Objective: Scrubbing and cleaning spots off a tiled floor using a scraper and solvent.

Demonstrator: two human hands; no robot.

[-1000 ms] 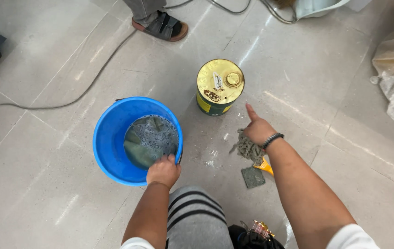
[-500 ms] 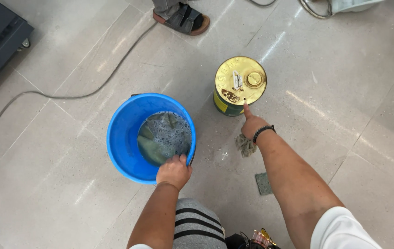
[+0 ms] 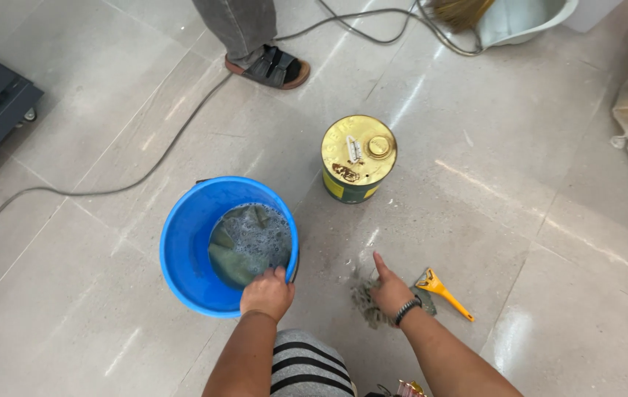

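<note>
Rag, grey and crumpled, is lying on the floor under the right hand, fingers closing on it, thumb out; left hand is gripping the blue bucket rim.

1. The only camera sits on my head, looking steeply down at the tiled floor in front of me.
2. It is close: my forearms enter from the bottom edge, and my knee shows between them.
3. Its upper edge reaches another person's sandalled foot and a dustpan.
</note>
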